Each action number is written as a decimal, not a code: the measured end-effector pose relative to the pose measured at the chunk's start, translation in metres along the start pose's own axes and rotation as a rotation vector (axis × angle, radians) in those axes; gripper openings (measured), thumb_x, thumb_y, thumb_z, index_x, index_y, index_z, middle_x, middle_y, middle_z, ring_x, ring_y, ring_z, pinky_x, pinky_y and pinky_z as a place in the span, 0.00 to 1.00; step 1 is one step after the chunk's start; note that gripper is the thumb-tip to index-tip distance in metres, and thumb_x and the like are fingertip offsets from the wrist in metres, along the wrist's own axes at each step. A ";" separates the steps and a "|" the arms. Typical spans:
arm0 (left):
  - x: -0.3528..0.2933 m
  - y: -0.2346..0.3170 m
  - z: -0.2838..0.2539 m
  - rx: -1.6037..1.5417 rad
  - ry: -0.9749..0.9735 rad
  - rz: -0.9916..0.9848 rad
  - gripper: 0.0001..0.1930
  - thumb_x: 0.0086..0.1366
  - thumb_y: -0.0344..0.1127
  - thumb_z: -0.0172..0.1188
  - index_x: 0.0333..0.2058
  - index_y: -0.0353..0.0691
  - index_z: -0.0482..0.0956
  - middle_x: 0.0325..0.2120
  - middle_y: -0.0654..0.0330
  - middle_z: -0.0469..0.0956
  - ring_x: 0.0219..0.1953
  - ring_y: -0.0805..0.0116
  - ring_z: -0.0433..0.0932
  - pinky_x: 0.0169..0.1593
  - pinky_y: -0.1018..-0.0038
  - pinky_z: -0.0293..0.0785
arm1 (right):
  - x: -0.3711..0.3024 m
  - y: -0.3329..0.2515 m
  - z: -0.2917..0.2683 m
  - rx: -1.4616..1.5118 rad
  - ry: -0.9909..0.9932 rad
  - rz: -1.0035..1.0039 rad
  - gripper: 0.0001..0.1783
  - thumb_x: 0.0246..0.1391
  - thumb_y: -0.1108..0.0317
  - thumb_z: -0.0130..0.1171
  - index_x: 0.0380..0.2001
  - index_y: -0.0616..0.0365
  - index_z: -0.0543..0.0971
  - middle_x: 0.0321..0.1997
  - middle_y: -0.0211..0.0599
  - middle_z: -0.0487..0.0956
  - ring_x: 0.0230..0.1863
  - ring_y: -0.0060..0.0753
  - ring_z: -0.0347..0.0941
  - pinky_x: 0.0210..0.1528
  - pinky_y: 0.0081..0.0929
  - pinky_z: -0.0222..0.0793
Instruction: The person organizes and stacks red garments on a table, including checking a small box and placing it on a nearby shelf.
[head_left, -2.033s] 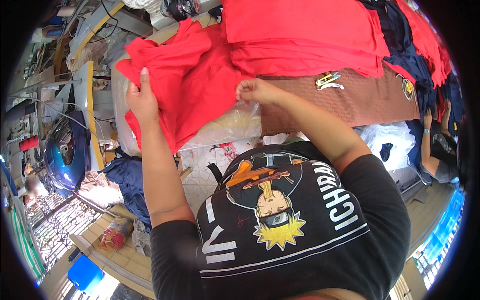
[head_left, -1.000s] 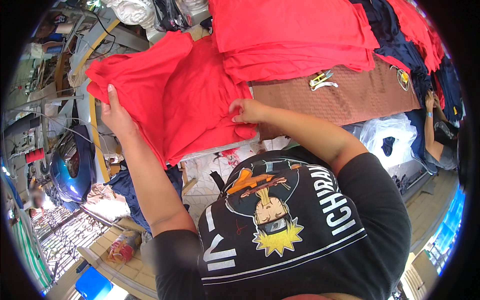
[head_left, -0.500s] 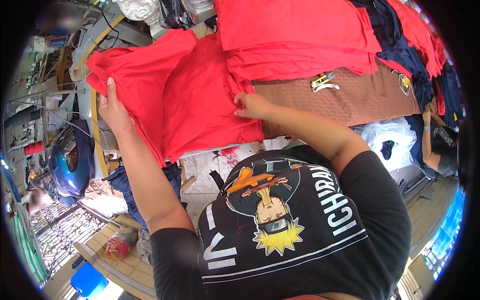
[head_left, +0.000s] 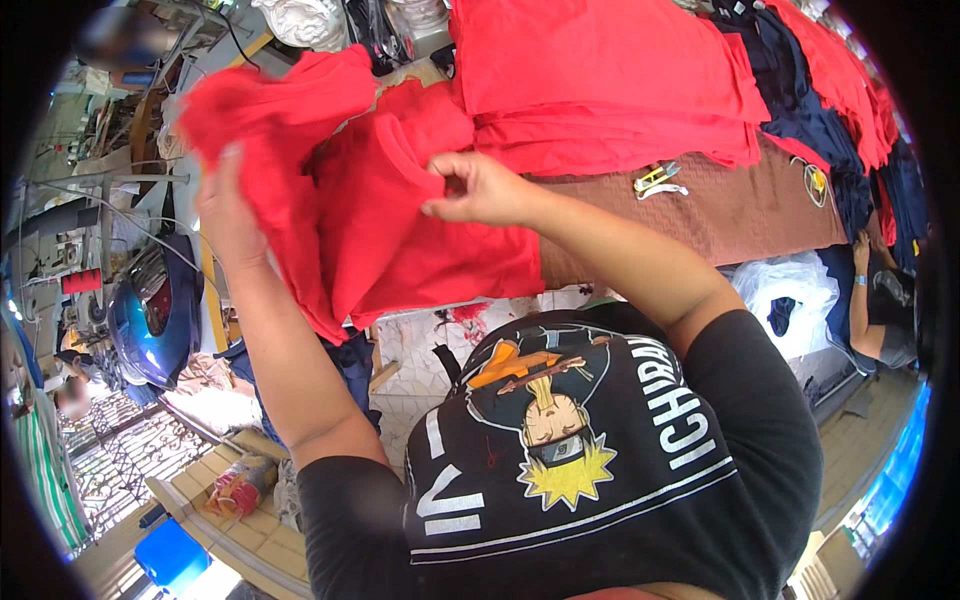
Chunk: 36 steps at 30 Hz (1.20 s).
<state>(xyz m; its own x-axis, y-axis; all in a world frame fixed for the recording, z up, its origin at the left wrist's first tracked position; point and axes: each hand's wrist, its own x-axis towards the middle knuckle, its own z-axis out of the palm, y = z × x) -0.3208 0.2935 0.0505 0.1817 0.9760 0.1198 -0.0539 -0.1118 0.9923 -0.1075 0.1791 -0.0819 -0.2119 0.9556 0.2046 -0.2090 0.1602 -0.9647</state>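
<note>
A red shirt point(head_left: 440, 262) lies partly on the table in front of me, its left part lifted and bunched. My left hand point(head_left: 232, 215) grips the raised left side of it; the hand and that cloth are smeared by motion, and most fingers are behind the fabric. My right hand point(head_left: 480, 188) pinches a curved, band-like edge of the same shirt between thumb and fingers, pulled up above the table. Beyond my right hand lies a thick stack of red shirts point(head_left: 610, 90), loosely layered.
The brown-covered table point(head_left: 700, 220) holds a small yellow thread snipper point(head_left: 655, 178) with a white strip. Dark blue garments point(head_left: 800, 90) hang over its right end, where another person's arm point(head_left: 862, 290) shows. White plastic bag point(head_left: 790, 285) sits below; a blue helmet point(head_left: 155, 315) is at left.
My right hand has moved left and up, lifting an edge of the red shirt that lay flat before. My left hand still grips the left side, and the cloth there has shifted.
</note>
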 end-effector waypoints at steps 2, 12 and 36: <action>-0.026 -0.013 0.038 0.562 -0.304 -0.061 0.17 0.57 0.39 0.59 0.44 0.39 0.74 0.37 0.59 0.77 0.42 0.65 0.76 0.48 0.75 0.69 | 0.018 -0.017 -0.003 0.035 0.022 0.017 0.13 0.47 0.75 0.60 0.38 0.60 0.74 0.39 0.24 0.76 0.42 0.15 0.69 0.45 0.20 0.67; 0.035 -0.122 -0.075 0.636 0.102 0.078 0.17 0.51 0.33 0.54 0.41 0.37 0.76 0.35 0.52 0.79 0.38 0.61 0.76 0.44 0.69 0.69 | -0.008 0.006 -0.010 -0.236 0.033 0.083 0.30 0.44 0.68 0.62 0.52 0.60 0.66 0.44 0.40 0.74 0.37 0.27 0.74 0.40 0.25 0.71; -0.159 0.225 0.267 0.042 -2.885 0.938 0.12 0.47 0.34 0.53 0.30 0.34 0.76 0.35 0.55 0.75 0.39 0.62 0.73 0.39 0.71 0.69 | -0.330 -0.307 -0.083 -0.696 1.392 -0.678 0.05 0.43 0.76 0.54 0.25 0.62 0.78 0.31 0.33 0.76 0.35 0.26 0.72 0.41 0.23 0.67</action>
<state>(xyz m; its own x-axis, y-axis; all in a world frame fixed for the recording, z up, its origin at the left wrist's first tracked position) -0.1002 0.0629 0.2636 -0.0721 -0.9915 -0.1087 -0.6287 -0.0394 0.7767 0.1061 -0.1651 0.1326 0.7490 0.0916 0.6562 0.6050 0.3092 -0.7337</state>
